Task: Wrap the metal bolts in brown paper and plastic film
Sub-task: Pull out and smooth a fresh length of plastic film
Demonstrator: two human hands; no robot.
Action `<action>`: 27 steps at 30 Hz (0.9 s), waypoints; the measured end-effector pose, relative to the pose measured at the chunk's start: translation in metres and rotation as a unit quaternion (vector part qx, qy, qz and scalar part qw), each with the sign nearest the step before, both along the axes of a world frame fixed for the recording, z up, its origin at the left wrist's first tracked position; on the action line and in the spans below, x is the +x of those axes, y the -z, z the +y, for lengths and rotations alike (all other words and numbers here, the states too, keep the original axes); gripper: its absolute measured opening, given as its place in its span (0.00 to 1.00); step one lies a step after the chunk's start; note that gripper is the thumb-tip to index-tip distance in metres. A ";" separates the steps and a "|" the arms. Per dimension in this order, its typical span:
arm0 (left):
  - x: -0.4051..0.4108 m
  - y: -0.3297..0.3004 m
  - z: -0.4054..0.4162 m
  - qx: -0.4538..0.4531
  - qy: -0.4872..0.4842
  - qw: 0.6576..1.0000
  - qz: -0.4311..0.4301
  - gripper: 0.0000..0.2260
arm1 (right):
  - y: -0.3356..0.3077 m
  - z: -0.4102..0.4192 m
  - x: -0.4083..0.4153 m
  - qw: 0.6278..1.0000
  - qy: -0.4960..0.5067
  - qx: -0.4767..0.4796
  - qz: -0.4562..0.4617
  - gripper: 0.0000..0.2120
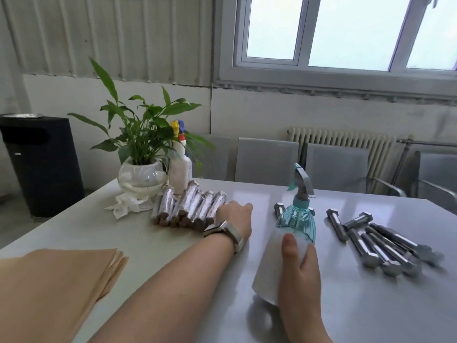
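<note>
A pale grey table (346,305) with a glossy top filled the foreground. Behind it stood a row of grey chairs (265,159) with metal armrests, set against a white wall (259,112). A ribbed white radiator (346,142) was mounted on that wall below a large white-framed window (346,35), through which bright, diffuse daylight came in. The upper wall at the left was clad in corrugated metal sheeting (111,33). A tall black bin (42,164) with a metal top stood on the floor at the left, beside the table's far corner.
</note>
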State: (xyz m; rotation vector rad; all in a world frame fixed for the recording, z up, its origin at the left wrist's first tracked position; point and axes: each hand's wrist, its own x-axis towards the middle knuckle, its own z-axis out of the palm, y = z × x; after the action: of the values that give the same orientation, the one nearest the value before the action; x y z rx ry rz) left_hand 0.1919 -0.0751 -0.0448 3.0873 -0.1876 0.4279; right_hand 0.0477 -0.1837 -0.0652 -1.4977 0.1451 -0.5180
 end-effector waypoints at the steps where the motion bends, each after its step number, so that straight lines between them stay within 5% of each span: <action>1: 0.004 0.006 -0.003 0.013 -0.004 1.000 -0.013 0.15 | 0.000 0.000 0.001 1.000 -0.003 -0.001 0.001 0.22; 6: 0.019 0.026 -0.002 0.044 0.008 0.994 -0.095 0.13 | 0.004 0.001 0.006 1.000 -0.015 0.006 0.017 0.17; 18: 0.025 0.024 0.001 0.028 0.022 0.998 -0.046 0.14 | 0.006 0.000 0.009 0.999 -0.035 0.008 0.013 0.24; 22: 0.007 0.007 0.007 -0.065 0.076 0.994 -0.038 0.19 | 0.005 0.000 0.008 0.999 -0.045 -0.008 0.011 0.25; 27: -0.064 -0.021 0.035 -0.233 0.108 0.957 -0.136 0.08 | 0.001 0.000 0.005 0.997 -0.072 0.008 0.019 0.29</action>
State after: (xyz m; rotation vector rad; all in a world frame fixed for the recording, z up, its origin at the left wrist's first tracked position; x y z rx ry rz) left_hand 0.1282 -0.0396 -0.0236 2.5057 -0.3653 0.7592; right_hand 0.0527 -0.1835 -0.0659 -1.4910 0.0695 -0.3715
